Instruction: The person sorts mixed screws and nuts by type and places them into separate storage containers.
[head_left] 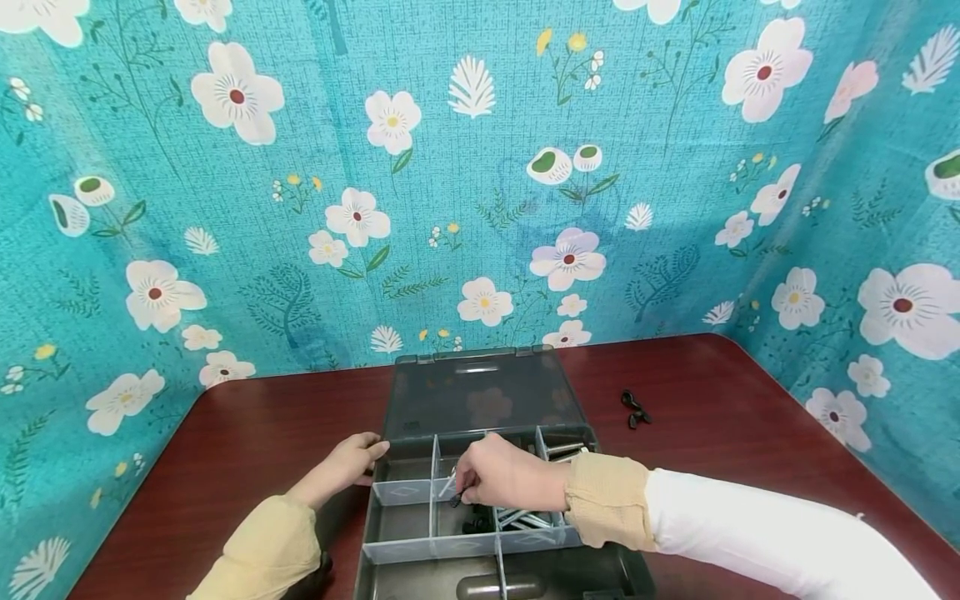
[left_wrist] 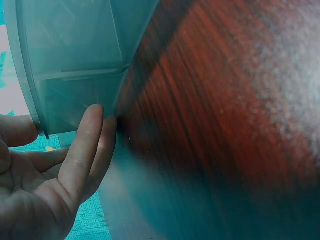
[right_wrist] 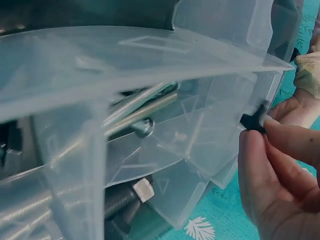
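An organizer box of smoky clear plastic [head_left: 401, 550], its inside split by pale dividers, lies before me. My left hand [head_left: 348, 462] grips its left side near the hinge. In the left wrist view the left thumb [left_wrist: 19, 130] is at the rim and the fingers [left_wrist: 87, 135] lie along the outer wall. My right hand [head_left: 498, 473] is over the middle compartments, pinching a small black wing nut [right_wrist: 256, 119] between thumb and fingertips. More black pieces [head_left: 477, 523] lie in the compartment below it. Silver bolts [head_left: 522, 520] fill the one beside that, partly hidden by the hand.
The box's lid [head_left: 480, 396] lies folded back on the dark red table [head_left: 292, 412]. Small black pieces [head_left: 634, 408] rest on the table at the right. More bolts [head_left: 564, 450] sit in a far right compartment. A flowered turquoise cloth [head_left: 450, 192] hangs behind and at the sides.
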